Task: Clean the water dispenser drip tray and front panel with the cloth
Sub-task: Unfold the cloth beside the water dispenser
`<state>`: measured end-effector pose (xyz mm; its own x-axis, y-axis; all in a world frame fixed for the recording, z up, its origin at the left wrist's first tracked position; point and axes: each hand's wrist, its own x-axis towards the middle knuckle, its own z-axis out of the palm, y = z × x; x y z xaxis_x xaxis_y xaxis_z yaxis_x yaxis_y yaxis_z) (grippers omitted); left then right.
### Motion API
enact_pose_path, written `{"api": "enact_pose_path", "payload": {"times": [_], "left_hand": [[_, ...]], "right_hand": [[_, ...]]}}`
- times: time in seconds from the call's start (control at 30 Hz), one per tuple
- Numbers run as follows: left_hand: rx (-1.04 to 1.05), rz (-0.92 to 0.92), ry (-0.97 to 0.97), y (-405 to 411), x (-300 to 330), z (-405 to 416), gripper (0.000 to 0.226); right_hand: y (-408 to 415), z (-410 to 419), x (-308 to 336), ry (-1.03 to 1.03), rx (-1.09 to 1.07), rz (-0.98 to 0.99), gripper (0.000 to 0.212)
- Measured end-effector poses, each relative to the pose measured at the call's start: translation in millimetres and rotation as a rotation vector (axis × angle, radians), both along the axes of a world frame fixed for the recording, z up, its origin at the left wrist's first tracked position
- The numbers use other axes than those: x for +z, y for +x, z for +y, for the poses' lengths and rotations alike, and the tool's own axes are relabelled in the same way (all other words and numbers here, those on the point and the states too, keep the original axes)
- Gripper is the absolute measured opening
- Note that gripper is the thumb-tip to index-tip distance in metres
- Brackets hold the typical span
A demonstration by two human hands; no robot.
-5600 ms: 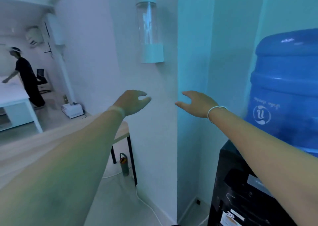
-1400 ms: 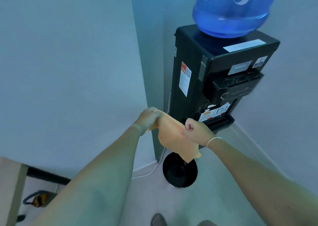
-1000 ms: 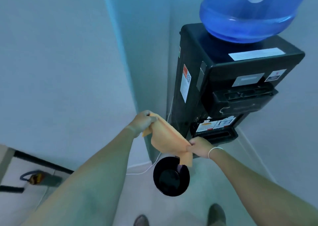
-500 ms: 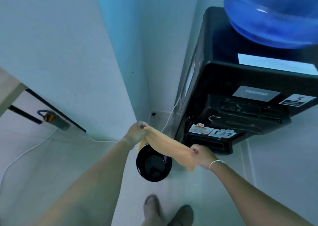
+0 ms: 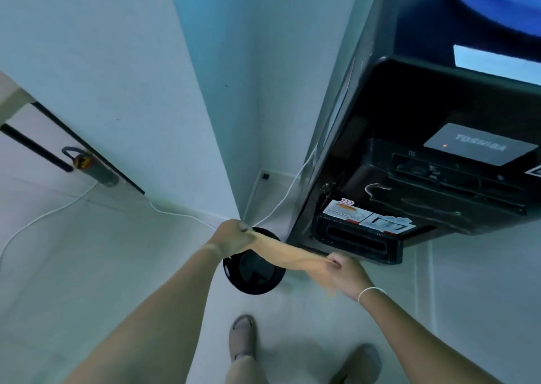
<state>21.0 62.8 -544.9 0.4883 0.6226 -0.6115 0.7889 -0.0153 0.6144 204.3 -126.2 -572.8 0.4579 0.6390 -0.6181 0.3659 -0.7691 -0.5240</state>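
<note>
Orange cloth (image 5: 288, 255): held stretched between 2 hands, in front of and slightly below the drip tray (image 5: 355, 239), not touching it. Probably pulled taut to straighten or fold it into a wiping pad before contact is made.

Left hand (image 5: 234, 237): fist closed on 1 end of the cloth, held over the black bin (image 5: 254, 269).

Right hand (image 5: 347, 275): fingers clenched on the other end, a loose tail of cloth hanging beneath it. A thin white bracelet (image 5: 370, 291) is worn at the wrist. This hand is placed just beside the tray's near edge, so it is judged the likelier one to begin the wipe.

Dispenser (image 5: 409, 149): black cabinet set in a room corner, seen steeply from above. The blue bottle (image 5: 497, 0) is seated on top. On the front panel (image 5: 424, 184) a grey brand plate (image 5: 480, 146) with 1 small red light is fitted; 2 stickers (image 5: 369, 218) are fixed just above the tray. The tray is slotted and projects from the panel's foot; whether it is wet or soiled cannot be told.

Surroundings: white cable (image 5: 175, 214) laid along the floor beside the wall; a flask (image 5: 93, 168) stood by a table leg (image 5: 35, 146), well apart from the work; 2 feet (image 5: 243, 337) planted close to the bin.

Progress: no surface yet wiped, by judgement; the task is at its preparatory step.
</note>
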Motion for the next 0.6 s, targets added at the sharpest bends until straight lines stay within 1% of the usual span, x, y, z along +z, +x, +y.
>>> {"api": "enact_pose_path", "payload": {"times": [0.07, 0.17, 0.27, 0.43, 0.5, 0.6], "left_hand": [[0.045, 0.009, 0.016, 2.0, -19.7, -8.7, 0.023], [0.168, 0.010, 0.002, 3.6, -62.2, -27.7, 0.012], [0.267, -0.038, 0.019, 6.3, -106.2, -41.0, 0.015], [0.342, -0.139, 0.112, 17.9, -170.5, -60.2, 0.014], [0.352, -0.175, 0.138, 19.2, -192.7, -69.9, 0.011], [0.347, -0.219, 0.162, 16.2, -217.3, -86.4, 0.011]], "right_hand": [[6.2, -3.4, -28.3, 0.021, 0.011, 0.043, 0.015], [8.0, -15.3, -76.6, 0.051, -0.019, 0.105, 0.015], [10.4, -24.8, -124.9, 0.091, -0.080, 0.161, 0.017], [12.7, -35.9, -194.0, 0.193, -0.230, 0.253, 0.018], [10.9, -41.6, -213.6, 0.255, -0.270, 0.277, 0.015], [5.3, -57.5, -234.4, 0.341, -0.338, 0.292, 0.015]]}}
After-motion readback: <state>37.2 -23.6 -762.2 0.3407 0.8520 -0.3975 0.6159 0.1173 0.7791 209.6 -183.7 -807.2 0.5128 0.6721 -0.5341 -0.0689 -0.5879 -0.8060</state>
